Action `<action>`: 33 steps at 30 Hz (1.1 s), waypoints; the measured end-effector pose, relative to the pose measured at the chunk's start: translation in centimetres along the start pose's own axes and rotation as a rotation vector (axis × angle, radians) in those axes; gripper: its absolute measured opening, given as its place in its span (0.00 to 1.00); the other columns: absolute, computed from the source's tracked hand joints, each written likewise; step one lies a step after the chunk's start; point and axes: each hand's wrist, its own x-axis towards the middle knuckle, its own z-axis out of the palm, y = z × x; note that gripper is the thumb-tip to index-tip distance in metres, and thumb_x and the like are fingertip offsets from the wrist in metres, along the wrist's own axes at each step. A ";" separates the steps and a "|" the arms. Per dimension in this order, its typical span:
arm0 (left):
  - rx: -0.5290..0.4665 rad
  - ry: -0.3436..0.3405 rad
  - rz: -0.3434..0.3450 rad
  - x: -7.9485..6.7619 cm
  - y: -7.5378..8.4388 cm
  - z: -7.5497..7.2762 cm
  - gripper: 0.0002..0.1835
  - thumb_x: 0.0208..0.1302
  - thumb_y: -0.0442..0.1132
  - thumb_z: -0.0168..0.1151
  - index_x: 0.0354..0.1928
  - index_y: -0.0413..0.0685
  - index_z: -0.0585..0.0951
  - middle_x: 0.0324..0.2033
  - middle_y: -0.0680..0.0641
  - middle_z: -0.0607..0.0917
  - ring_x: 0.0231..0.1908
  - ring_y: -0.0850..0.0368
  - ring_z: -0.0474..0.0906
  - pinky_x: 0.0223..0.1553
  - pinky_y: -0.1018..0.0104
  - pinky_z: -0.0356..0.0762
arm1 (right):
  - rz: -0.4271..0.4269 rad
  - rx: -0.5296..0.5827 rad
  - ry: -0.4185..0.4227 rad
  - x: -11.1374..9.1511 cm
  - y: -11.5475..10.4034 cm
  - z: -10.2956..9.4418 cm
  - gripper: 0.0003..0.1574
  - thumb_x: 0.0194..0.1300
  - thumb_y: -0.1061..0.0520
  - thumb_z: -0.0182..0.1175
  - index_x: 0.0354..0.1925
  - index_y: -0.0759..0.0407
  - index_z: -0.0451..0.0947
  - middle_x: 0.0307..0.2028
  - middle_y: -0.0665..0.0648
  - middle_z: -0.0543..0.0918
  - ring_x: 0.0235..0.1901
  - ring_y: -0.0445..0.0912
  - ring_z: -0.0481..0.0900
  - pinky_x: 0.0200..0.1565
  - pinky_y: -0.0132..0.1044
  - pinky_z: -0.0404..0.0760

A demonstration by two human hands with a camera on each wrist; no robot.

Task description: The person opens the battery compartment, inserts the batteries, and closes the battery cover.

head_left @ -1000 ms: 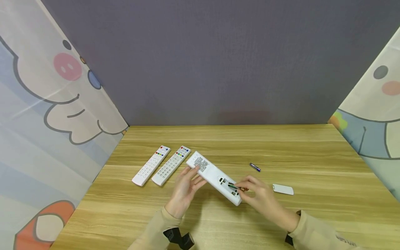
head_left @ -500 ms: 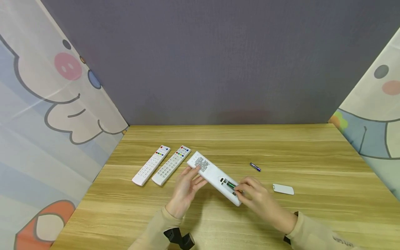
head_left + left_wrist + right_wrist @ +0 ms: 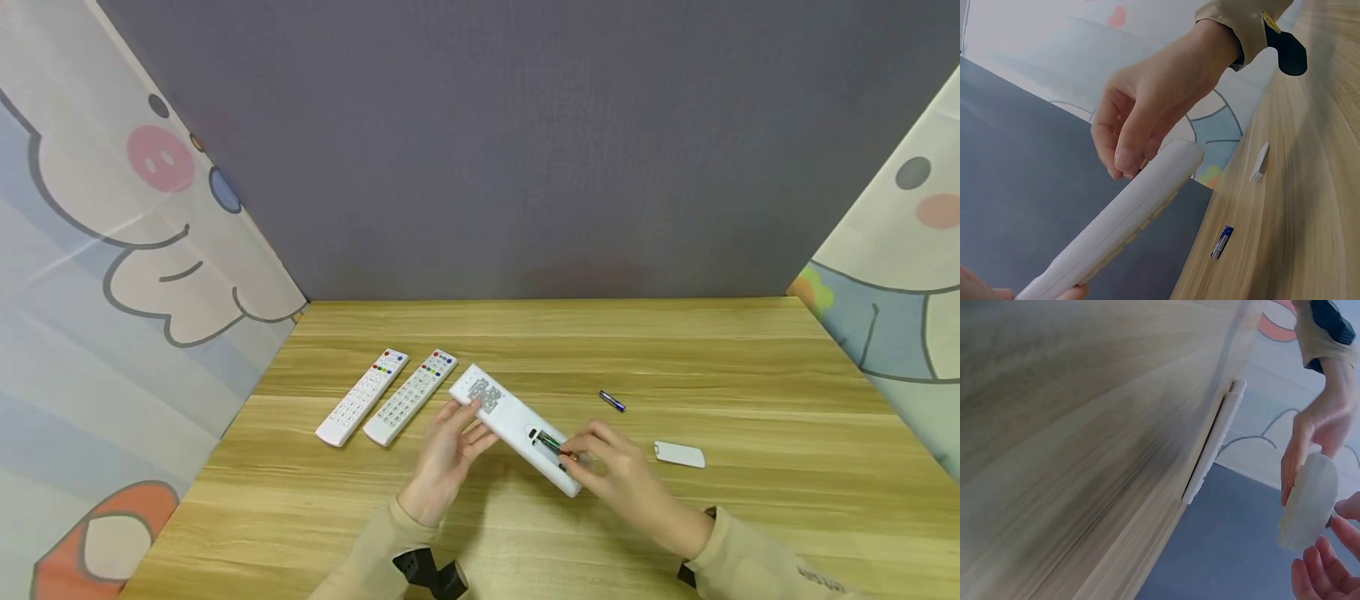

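Observation:
My left hand (image 3: 442,454) grips a white remote control (image 3: 513,423) by its upper end, thumb on the label, with the back turned up and clear of the table. Its battery compartment lies uncovered. A green and black battery (image 3: 550,442) sits partly in the compartment at a slant. My right hand (image 3: 618,467) pinches that battery's near end between thumb and fingers. In the left wrist view the battery's copper end (image 3: 1144,164) shows just under the right fingertips, over the remote's edge.
Two white remotes, one at the far left (image 3: 363,397) and one beside it (image 3: 411,397), lie face up. A blue battery (image 3: 612,401) rests on the wooden table (image 3: 735,350), and a white battery cover (image 3: 679,454) lies at the right. A grey panel (image 3: 540,167) stands behind.
My right hand has brought the battery down into the remote's compartment, turning it more in line with the slot. The left hand and its remote have barely shifted.

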 end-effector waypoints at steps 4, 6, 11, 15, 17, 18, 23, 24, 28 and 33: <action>-0.009 -0.002 -0.004 0.0 0.1 -0.1 0.23 0.62 0.32 0.50 0.58 0.33 0.60 0.35 0.46 0.78 0.34 0.52 0.79 0.45 0.57 0.77 | 0.088 0.057 0.005 -0.1 0.1 -0.4 0.08 0.47 0.64 0.65 0.30 0.58 0.79 0.33 0.51 0.77 0.32 0.42 0.76 0.40 0.21 0.76; -0.017 -0.001 -0.005 0.0 0.1 -0.1 0.22 0.62 0.31 0.50 0.57 0.33 0.60 0.35 0.46 0.78 0.35 0.52 0.79 0.45 0.56 0.77 | 0.162 0.083 -0.018 -0.3 0.1 -0.7 0.14 0.43 0.68 0.66 0.32 0.57 0.79 0.34 0.50 0.77 0.32 0.41 0.76 0.39 0.22 0.77; -0.027 -0.006 -0.006 0.0 0.1 -0.2 0.22 0.63 0.31 0.49 0.57 0.33 0.60 0.35 0.46 0.78 0.35 0.52 0.79 0.46 0.55 0.76 | 0.387 0.219 -0.107 -0.7 0.3 -1.3 0.13 0.49 0.68 0.63 0.36 0.59 0.78 0.35 0.54 0.79 0.32 0.37 0.75 0.34 0.30 0.80; -0.025 -0.012 -0.005 -0.1 0.2 -0.3 0.22 0.63 0.31 0.49 0.58 0.33 0.59 0.36 0.46 0.78 0.36 0.52 0.79 0.47 0.55 0.75 | 0.520 0.362 -0.170 -0.8 0.4 -1.7 0.12 0.55 0.64 0.60 0.41 0.63 0.76 0.38 0.61 0.79 0.35 0.39 0.76 0.35 0.32 0.80; -0.024 -0.017 -0.003 -0.1 0.2 -0.3 0.23 0.63 0.31 0.49 0.58 0.33 0.59 0.37 0.45 0.78 0.36 0.51 0.79 0.48 0.55 0.75 | 0.553 0.408 -0.203 -0.9 0.4 -1.8 0.14 0.57 0.63 0.58 0.43 0.66 0.75 0.40 0.63 0.79 0.36 0.40 0.77 0.35 0.32 0.80; -0.025 -0.019 -0.002 -0.2 0.2 -0.3 0.23 0.63 0.31 0.49 0.58 0.32 0.59 0.37 0.45 0.78 0.37 0.51 0.79 0.48 0.55 0.75 | 0.579 0.427 -0.222 -0.9 0.5 -1.9 0.16 0.57 0.62 0.58 0.45 0.67 0.74 0.41 0.63 0.79 0.38 0.40 0.77 0.36 0.32 0.80; -0.025 -0.023 0.001 -0.3 0.2 -0.2 0.22 0.63 0.31 0.49 0.58 0.32 0.59 0.37 0.45 0.78 0.37 0.51 0.79 0.48 0.54 0.75 | 0.703 0.485 -0.322 -1.0 0.6 -2.3 0.23 0.60 0.58 0.56 0.51 0.69 0.70 0.48 0.67 0.75 0.43 0.48 0.77 0.40 0.29 0.79; -0.025 -0.021 0.000 -0.3 0.2 -0.2 0.22 0.63 0.31 0.49 0.58 0.32 0.60 0.37 0.45 0.78 0.37 0.51 0.79 0.48 0.55 0.75 | 0.727 0.498 -0.335 -1.1 0.6 -2.3 0.24 0.60 0.57 0.56 0.52 0.69 0.69 0.49 0.68 0.74 0.44 0.51 0.77 0.41 0.28 0.78; -0.021 -0.018 0.000 -0.3 0.2 -0.1 0.22 0.63 0.31 0.49 0.58 0.33 0.60 0.36 0.45 0.78 0.36 0.51 0.79 0.47 0.55 0.75 | 0.781 0.570 -0.359 -1.1 0.7 -2.2 0.27 0.60 0.57 0.56 0.54 0.72 0.66 0.51 0.73 0.71 0.46 0.58 0.74 0.43 0.29 0.78; -0.013 -0.021 0.000 -0.3 0.2 0.0 0.23 0.63 0.32 0.49 0.58 0.33 0.59 0.37 0.45 0.78 0.36 0.52 0.79 0.47 0.56 0.75 | 0.820 0.679 -0.367 -1.3 0.8 -2.0 0.29 0.61 0.59 0.54 0.55 0.76 0.63 0.51 0.76 0.68 0.43 0.48 0.77 0.42 0.34 0.80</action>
